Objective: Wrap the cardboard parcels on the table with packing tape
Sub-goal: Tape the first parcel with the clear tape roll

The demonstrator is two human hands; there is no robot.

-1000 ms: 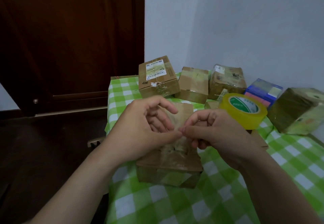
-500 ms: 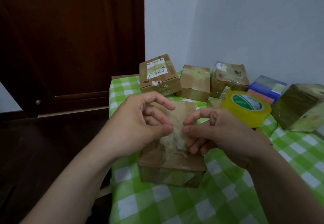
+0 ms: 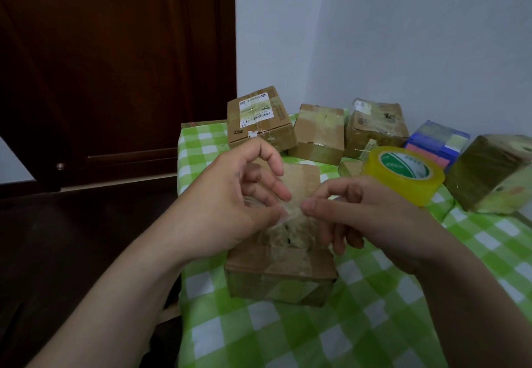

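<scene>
Where the two thumbs met tip to tip a second ago, I now see a small gap between them, with a strand of crumpled tape drawn across it. The left hand pinches its end between thumb and middle finger, the index finger arched above and touching nothing. The right hand pinches the other end between thumb and bent index finger, its remaining fingers curled loosely below. Both hands sit a little further apart than half a second ago, and the tape between them looks more stretched. It hangs just above the parcel, a brown cardboard box lying on the green-and-white checked table directly under the hands, its top streaked with tape; it has not shifted. The yellow tape roll shows just behind the right hand, and I cannot tell from my feed what it rests on. Further back, a labelled box, a plain box and a taped box stand in a row, with a blue box and a large wrapped box to their right, all where they were.
</scene>
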